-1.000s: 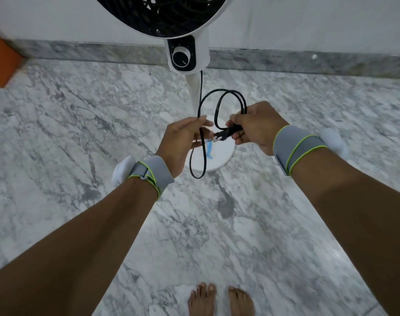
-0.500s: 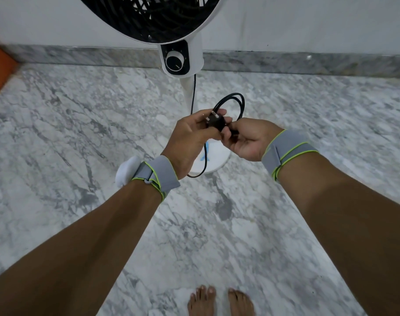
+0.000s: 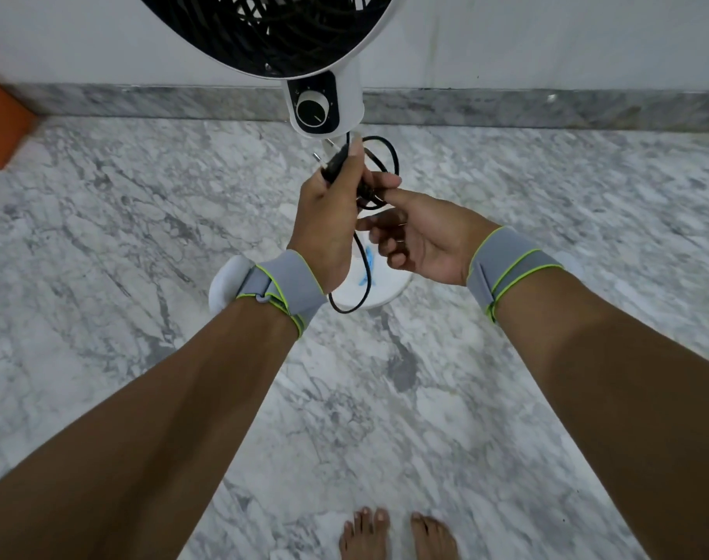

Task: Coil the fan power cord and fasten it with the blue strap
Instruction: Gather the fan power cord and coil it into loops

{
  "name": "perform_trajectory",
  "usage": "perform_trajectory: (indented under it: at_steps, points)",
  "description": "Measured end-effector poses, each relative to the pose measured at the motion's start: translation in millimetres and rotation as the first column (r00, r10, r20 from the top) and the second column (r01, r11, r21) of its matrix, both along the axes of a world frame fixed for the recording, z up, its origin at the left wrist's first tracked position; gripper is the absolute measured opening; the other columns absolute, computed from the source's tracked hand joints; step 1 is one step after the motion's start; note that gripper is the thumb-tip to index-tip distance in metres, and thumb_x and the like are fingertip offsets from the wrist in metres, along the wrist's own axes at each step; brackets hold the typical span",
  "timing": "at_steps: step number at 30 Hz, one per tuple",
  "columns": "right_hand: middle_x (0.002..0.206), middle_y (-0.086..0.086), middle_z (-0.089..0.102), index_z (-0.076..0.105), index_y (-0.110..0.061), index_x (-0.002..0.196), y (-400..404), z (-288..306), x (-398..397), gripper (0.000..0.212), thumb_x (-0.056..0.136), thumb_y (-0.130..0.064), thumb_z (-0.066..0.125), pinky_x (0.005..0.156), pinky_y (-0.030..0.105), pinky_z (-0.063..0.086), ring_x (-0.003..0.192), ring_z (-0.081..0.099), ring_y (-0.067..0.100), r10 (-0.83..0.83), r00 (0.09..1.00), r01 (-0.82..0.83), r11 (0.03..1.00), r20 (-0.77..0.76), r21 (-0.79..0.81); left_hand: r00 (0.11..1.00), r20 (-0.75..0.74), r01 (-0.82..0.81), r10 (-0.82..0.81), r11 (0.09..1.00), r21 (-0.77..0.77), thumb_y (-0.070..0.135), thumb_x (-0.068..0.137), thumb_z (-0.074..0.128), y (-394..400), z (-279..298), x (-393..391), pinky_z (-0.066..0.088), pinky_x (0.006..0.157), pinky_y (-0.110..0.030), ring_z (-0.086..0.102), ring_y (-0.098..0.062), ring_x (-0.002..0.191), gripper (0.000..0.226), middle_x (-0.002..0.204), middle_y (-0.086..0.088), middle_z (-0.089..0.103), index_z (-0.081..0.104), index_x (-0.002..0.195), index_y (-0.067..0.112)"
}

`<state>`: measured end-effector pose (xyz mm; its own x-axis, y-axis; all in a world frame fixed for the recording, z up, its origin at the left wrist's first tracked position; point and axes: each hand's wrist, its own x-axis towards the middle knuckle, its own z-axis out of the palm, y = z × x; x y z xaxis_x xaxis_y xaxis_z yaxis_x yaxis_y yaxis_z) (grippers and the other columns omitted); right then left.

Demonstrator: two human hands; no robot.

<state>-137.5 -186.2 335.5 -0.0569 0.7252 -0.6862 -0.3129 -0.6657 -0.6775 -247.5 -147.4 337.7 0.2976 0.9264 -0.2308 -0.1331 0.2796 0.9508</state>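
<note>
My left hand (image 3: 324, 220) grips the black plug (image 3: 333, 164) and the gathered loops of the black power cord (image 3: 396, 161), raised just below the fan's control knob. The plug's pins point up and left. To the right and slightly lower, my right hand (image 3: 421, 244) has its thumb and forefinger around the lower part of the loops. One strand of cord hangs down past my left wrist and curls over the fan's white round base (image 3: 389, 293). The blue strap (image 3: 367, 264) lies on that base, partly behind the hanging cord.
The fan head (image 3: 272, 30) and its dial housing (image 3: 313, 111) stand close above my hands, against a white wall with a marble skirting. An orange object (image 3: 1, 123) sits at the far left. Marble floor all round; bare feet (image 3: 397, 535) at the bottom.
The plug passed from my right hand to my left, which lifted it with the loops toward the dial. My right hand slid lower on the cord. The view moved closer to the fan.
</note>
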Motion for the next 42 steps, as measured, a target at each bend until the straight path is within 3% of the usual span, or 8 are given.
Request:
perform_trajectory:
  at_steps: [4,7,16,19,22,25,35,42]
  points:
    - [0.099,0.001,0.058,0.057,-0.013,0.118,2.2,-1.7,2.7,0.052,0.076,-0.040,0.073,0.060,0.020,0.044,0.079,0.058,0.014,-0.137,0.864,0.059,0.983,0.484,0.173,0.995,0.071,-0.062,0.067,0.996,-0.071,0.021,0.099,0.048,11.8,8.7,-2.3,0.056,0.064,-0.030,0.061,-0.021,0.054,0.037,0.043,-0.002,0.051,0.044,0.064,0.009]
    - [0.130,0.000,0.053,0.045,-0.022,0.137,11.6,6.7,-2.3,0.057,0.082,-0.017,0.060,0.085,0.024,0.044,0.113,0.051,0.015,-0.209,0.881,0.049,0.932,0.424,0.358,0.998,0.020,-0.049,0.051,0.992,-0.112,0.016,0.093,0.050,14.3,12.2,-3.0,0.045,0.050,-0.025,0.037,-0.019,0.042,0.037,0.040,0.001,0.034,0.039,0.059,0.011]
    - [0.056,0.005,0.046,0.052,-0.011,0.062,18.3,6.8,-9.5,0.027,0.083,-0.004,0.036,0.070,0.038,0.044,0.054,0.046,0.022,-0.253,0.874,0.103,0.931,0.414,0.351,0.986,-0.049,0.145,-0.158,0.969,-0.199,0.018,0.086,0.034,16.5,21.5,-5.5,0.020,0.044,-0.024,0.016,-0.013,0.045,0.023,0.052,0.001,0.024,0.044,0.068,0.010]
    - [0.072,0.005,0.055,0.057,-0.009,0.087,14.3,1.5,-10.0,0.008,0.083,-0.009,0.051,0.069,0.037,0.047,0.069,0.057,0.029,-0.190,0.738,-0.100,0.918,0.648,0.383,0.966,-0.116,0.196,-0.230,0.949,-0.248,0.021,0.087,0.028,18.0,21.6,-6.7,0.014,0.039,-0.021,0.014,-0.010,0.039,0.023,0.048,0.003,0.023,0.041,0.069,0.013]
    - [0.112,0.004,0.051,0.031,-0.027,0.143,8.6,0.4,-8.6,0.073,0.080,-0.004,0.059,0.071,0.035,0.047,0.088,0.057,0.026,-0.251,0.490,-0.390,0.793,0.835,0.467,0.935,-0.231,0.206,-0.270,0.941,-0.268,0.019,0.085,0.032,19.4,22.9,-6.5,0.010,0.036,-0.018,0.012,-0.010,0.038,0.020,0.051,0.004,0.018,0.033,0.065,0.018]
    - [0.125,0.006,0.044,0.033,-0.029,0.144,6.3,2.0,-10.4,0.071,0.083,0.001,0.053,0.070,0.038,0.049,0.088,0.056,0.028,-0.290,0.257,-0.607,0.694,0.922,0.387,0.913,-0.253,0.245,-0.321,0.925,-0.291,0.021,0.084,0.034,22.7,24.4,-9.1,0.008,0.038,-0.020,0.010,-0.010,0.040,0.022,0.053,0.003,0.017,0.032,0.062,0.019]
    - [0.110,0.017,0.046,0.044,-0.006,0.117,5.3,2.6,-11.2,0.029,0.089,-0.001,0.040,0.062,0.041,0.040,0.073,0.049,0.037,-0.214,0.154,-0.516,0.815,0.965,0.263,0.947,-0.117,0.286,-0.298,0.952,-0.108,0.004,0.087,0.051,19.4,16.8,-8.4,0.052,0.062,-0.025,0.055,-0.011,0.049,0.015,0.059,-0.003,0.055,0.057,0.100,0.001]
    - [0.106,0.016,0.050,0.045,-0.007,0.113,3.5,-1.7,-9.2,0.022,0.093,-0.002,0.037,0.063,0.036,0.030,0.077,0.040,0.030,-0.147,0.147,-0.362,0.912,0.978,0.191,0.944,-0.059,0.310,-0.324,0.935,-0.175,0.029,0.095,0.056,10.6,3.6,-16.6,0.053,0.069,-0.025,0.055,-0.015,0.051,0.027,0.051,0.004,0.048,0.059,0.079,0.008]
